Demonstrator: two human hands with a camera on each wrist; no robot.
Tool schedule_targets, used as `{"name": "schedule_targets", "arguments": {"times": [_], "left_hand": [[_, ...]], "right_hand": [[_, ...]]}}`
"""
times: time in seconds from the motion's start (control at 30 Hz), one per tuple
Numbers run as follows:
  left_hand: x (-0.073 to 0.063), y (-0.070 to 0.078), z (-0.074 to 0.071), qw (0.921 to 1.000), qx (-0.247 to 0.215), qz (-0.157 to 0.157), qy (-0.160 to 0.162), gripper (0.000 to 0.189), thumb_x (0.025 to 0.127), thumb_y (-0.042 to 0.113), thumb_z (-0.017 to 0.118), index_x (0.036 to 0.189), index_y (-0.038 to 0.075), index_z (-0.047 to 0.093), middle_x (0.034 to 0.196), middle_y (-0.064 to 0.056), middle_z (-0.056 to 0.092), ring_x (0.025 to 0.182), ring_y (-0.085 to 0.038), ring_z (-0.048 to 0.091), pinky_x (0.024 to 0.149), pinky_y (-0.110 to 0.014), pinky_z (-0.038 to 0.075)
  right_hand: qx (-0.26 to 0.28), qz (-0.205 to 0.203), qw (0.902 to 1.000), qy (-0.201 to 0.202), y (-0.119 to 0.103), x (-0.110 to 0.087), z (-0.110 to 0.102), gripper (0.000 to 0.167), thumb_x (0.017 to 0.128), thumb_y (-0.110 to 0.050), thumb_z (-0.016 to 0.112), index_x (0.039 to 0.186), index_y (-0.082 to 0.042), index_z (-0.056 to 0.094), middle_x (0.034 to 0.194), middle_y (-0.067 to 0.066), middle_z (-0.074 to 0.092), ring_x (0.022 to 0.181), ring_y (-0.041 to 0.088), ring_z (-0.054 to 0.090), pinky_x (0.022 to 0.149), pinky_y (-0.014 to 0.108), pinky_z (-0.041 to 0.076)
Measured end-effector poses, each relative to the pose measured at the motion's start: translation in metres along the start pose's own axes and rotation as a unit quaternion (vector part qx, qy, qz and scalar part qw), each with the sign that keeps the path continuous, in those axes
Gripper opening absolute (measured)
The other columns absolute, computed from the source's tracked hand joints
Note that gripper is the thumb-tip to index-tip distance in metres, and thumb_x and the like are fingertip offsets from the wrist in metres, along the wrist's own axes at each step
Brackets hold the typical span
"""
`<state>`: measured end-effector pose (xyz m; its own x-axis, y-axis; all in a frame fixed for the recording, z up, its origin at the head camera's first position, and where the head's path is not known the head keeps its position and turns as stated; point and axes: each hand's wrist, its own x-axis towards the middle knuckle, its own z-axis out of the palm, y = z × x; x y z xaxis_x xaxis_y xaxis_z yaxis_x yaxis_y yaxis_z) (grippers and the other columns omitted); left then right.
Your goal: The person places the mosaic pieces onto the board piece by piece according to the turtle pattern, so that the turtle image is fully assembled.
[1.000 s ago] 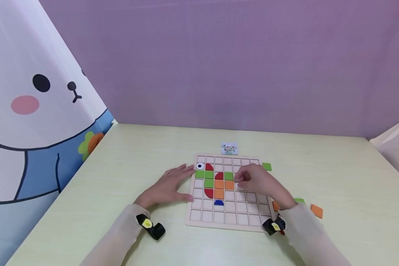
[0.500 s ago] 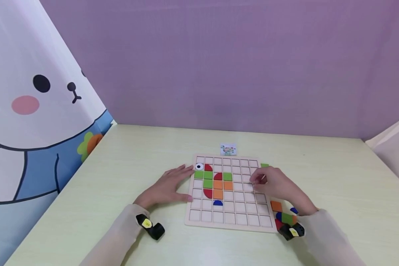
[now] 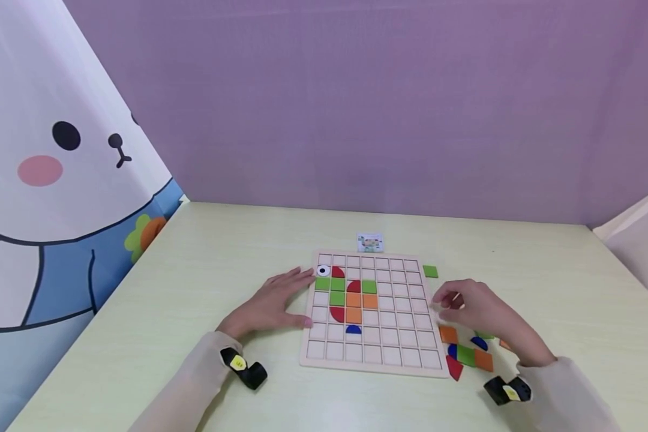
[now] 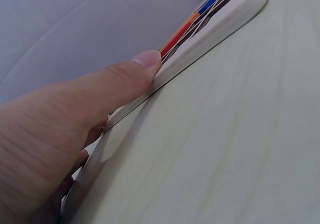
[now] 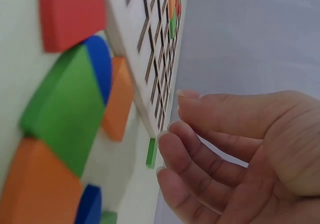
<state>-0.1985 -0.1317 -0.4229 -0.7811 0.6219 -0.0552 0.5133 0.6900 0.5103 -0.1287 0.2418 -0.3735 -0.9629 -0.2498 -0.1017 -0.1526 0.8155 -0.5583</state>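
Note:
A pale wooden grid board (image 3: 372, 366) lies on the table with colored tiles set in its left cells. Among them are a white eye tile (image 3: 323, 270), a green square (image 3: 369, 287), an orange square (image 3: 369, 301) and a blue half-round (image 3: 353, 329). My left hand (image 3: 270, 303) rests at the board's left edge, fingers straight, with its thumb (image 4: 147, 59) on the rim in the left wrist view. My right hand (image 3: 477, 306) hovers by the board's right edge, fingers loosely curled. In the right wrist view nothing shows between its thumb and fingertips (image 5: 170, 144).
Loose tiles lie right of the board: an orange square (image 3: 449, 335), a green one (image 3: 466, 356), a red piece (image 3: 454, 367) and a blue half-round (image 3: 479, 342). A lone green tile (image 3: 430, 272) lies by the upper right corner. A small picture card (image 3: 369, 242) lies behind the board.
My right hand has moved rightward from over the board's middle to beyond its right edge, uncovering loose tiles. The left hand stays in place.

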Motion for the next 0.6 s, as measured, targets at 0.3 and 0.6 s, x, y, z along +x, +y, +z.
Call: {"name": "schedule_targets", "arguments": {"times": [0.3, 0.6], "left_hand": [[-0.001, -0.001, 0.0, 1.0, 0.006, -0.001, -0.001, 0.089, 0.078, 0.056, 0.069, 0.151, 0.023, 0.03, 0.159, 0.002, 0.023, 0.149, -0.024, 0.01, 0.119, -0.051, 0.011], [-0.001, -0.002, 0.0, 1.0, 0.0, -0.001, -0.001, 0.09, 0.078, 0.058, 0.069, 0.151, 0.024, 0.029, 0.159, 0.002, 0.021, 0.149, -0.025, 0.009, 0.119, -0.053, 0.011]], "right_hand": [[0.003, 0.038, 0.9992, -0.011, 0.013, -0.012, 0.002, 0.019, 0.079, -0.006, 0.074, 0.097, -0.005, 0.067, 0.086, 0.001, 0.061, 0.079, 0.016, 0.053, 0.063, 0.02, 0.048], [-0.001, 0.03, 0.9995, -0.013, 0.024, -0.029, 0.002, 0.018, 0.078, -0.008, 0.075, 0.094, -0.01, 0.066, 0.082, -0.002, 0.06, 0.077, 0.015, 0.052, 0.062, 0.02, 0.046]]}}
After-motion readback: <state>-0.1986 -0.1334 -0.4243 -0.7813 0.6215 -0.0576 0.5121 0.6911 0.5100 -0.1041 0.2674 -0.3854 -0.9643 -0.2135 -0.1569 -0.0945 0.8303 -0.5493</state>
